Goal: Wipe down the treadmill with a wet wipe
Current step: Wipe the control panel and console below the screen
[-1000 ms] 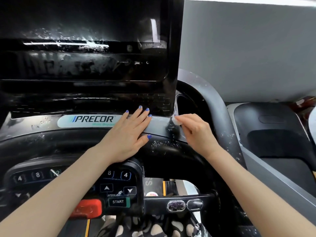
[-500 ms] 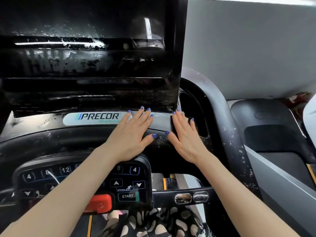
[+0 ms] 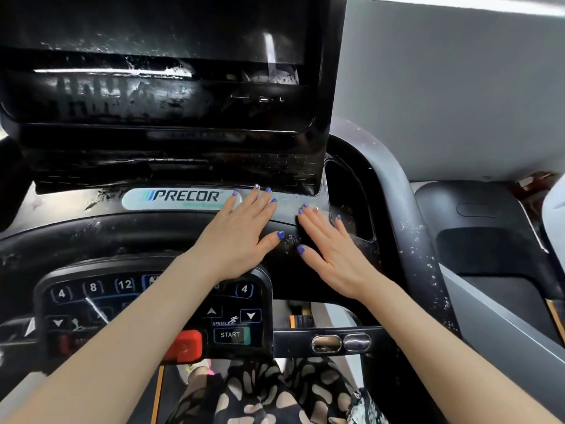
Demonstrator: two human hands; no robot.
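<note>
The left hand [image 3: 241,231] lay flat, fingers straight, holding nothing, on the treadmill [image 3: 91,237] console. At its three o'clock the right hand [image 3: 328,240] pressed flat, fingers straight, the wipe [image 3: 324,213] barely showing beneath. It could bunch up, missing the specks.

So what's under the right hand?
The flat right hand presses the black treadmill console. A whitish scrap, maybe the wipe, peeks past its fingertips; the rest is hidden.

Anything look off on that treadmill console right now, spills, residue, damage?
Yes: white specks and wet smears cover the glossy black screen and the curved grey side handrail. Both hands, left and right, lie flat on the console; a whitish wipe barely peeks past the right fingertips.
</note>
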